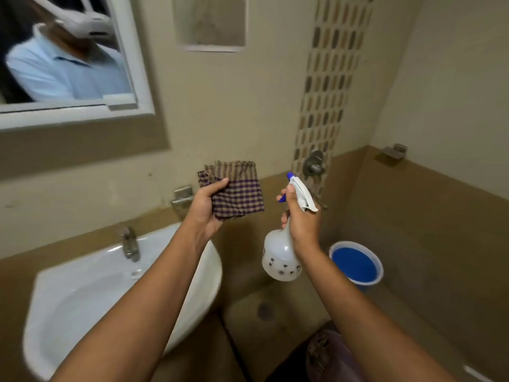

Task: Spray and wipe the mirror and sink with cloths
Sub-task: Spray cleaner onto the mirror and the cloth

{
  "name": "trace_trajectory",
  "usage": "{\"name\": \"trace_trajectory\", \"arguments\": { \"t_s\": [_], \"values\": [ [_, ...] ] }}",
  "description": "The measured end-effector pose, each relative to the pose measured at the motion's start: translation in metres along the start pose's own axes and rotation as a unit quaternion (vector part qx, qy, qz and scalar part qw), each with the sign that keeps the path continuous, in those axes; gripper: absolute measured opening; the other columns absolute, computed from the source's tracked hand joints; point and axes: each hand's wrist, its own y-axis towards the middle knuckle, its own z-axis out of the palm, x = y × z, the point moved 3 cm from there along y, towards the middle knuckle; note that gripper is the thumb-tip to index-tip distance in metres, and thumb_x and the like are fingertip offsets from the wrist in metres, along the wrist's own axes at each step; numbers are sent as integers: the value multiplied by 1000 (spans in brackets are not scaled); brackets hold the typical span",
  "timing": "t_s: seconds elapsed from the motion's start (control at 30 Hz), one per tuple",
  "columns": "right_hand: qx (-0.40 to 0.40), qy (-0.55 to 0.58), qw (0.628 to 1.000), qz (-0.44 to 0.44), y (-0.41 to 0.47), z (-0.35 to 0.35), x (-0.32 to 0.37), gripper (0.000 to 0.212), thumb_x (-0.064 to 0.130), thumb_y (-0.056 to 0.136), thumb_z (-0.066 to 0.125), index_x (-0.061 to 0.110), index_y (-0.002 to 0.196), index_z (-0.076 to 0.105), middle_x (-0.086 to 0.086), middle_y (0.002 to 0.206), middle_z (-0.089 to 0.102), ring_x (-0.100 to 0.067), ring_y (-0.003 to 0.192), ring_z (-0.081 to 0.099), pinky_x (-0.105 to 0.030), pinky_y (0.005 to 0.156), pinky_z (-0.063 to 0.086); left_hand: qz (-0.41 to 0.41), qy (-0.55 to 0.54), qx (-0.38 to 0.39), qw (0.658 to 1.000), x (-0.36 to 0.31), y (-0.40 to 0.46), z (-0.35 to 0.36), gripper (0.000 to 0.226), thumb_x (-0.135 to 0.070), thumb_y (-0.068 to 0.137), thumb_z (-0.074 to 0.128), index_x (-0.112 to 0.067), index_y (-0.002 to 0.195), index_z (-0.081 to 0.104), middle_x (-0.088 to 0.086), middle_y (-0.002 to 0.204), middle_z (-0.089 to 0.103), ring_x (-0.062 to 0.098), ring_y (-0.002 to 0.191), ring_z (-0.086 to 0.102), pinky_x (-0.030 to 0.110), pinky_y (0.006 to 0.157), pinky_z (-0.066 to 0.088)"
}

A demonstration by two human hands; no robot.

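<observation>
My left hand [208, 206] grips a folded checked cloth [237, 190], brown and purple, held up to the right of the white sink [82, 301]. My right hand [300, 219] is closed round the neck of a white spray bottle [281, 257] with a blue nozzle, its body hanging below the hand. The white-framed mirror [68, 64] is on the wall at upper left and reflects a person in a light blue shirt. Both hands are level with each other, well right of and below the mirror.
A chrome tap [129, 244] stands at the back of the sink. A blue bucket [356, 264] sits on the floor at right, below a wall tap [314, 164]. A floor drain [265, 311] lies between sink and bucket. A wall niche [210, 22] is above.
</observation>
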Motion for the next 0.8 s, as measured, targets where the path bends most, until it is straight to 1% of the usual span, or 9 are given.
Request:
{"name": "trace_trajectory", "arguments": {
  "t_s": [0.13,0.27,0.33,0.4,0.5,0.53,0.63,0.7,0.8],
  "values": [
    [24,9,1000,2,-24,81,6,35,40,94,59,9,107,70,-4,75,65,-24,53,38,-28,44,34,53,-13,-28,998,-67,-27,-57,19,-12,93,51,-5,96,68,11,90,75,26,80,73,45,75,60],
    [70,15,997,6,-59,159,16,41,45,94,58,5,90,68,0,71,62,-19,49,39,-32,49,36,103,-16,-39,994,-132,-57,-109,31,-15,96,50,-8,82,76,11,87,75,26,79,74,43,68,61],
    [90,16,996,1,-77,190,25,43,45,94,57,4,86,66,2,70,61,-16,48,41,-33,49,39,117,-19,-34,992,-159,-71,-130,36,-19,97,49,-10,79,79,10,88,76,26,81,74,44,70,61],
    [117,18,993,-11,-95,219,34,46,46,96,54,3,84,63,0,71,61,-17,48,43,-34,50,40,142,-19,-39,989,-186,-84,-150,35,-23,98,48,-10,85,78,11,92,76,26,85,74,47,76,60],
    [162,27,986,-31,-119,258,49,51,48,97,50,-1,83,59,-9,76,61,-23,51,40,-37,51,39,181,-18,-33,983,-223,-101,-173,28,-27,97,51,-10,104,72,12,104,73,29,99,70,51,91,54],
    [173,27,984,-39,-127,270,55,52,48,97,50,0,82,58,-12,76,60,-24,51,40,-37,51,38,194,-18,-30,980,-234,-107,-179,29,-28,98,50,-11,105,72,11,106,73,29,102,68,51,94,53],
    [192,33,979,-61,-145,298,71,50,46,97,51,0,81,59,-16,73,58,-23,50,40,-36,49,38,231,-7,-9,973,-266,-120,-190,31,-30,100,48,-15,103,75,8,109,73,26,105,67,48,97,51],
    [210,42,973,-84,-153,313,84,47,42,98,51,0,80,60,-21,76,61,-23,48,41,-36,48,38,248,-4,-11,969,-287,-128,-194,30,-30,98,50,-12,112,70,10,111,71,28,106,66,49,96,51],
    [239,44,963,-118,-161,333,104,45,41,95,53,2,76,63,-18,76,64,-24,46,45,-37,45,41,275,6,-19,961,-317,-136,-193,37,-27,96,53,-7,126,61,15,121,67,33,112,64,50,96,52]
  ]
}}
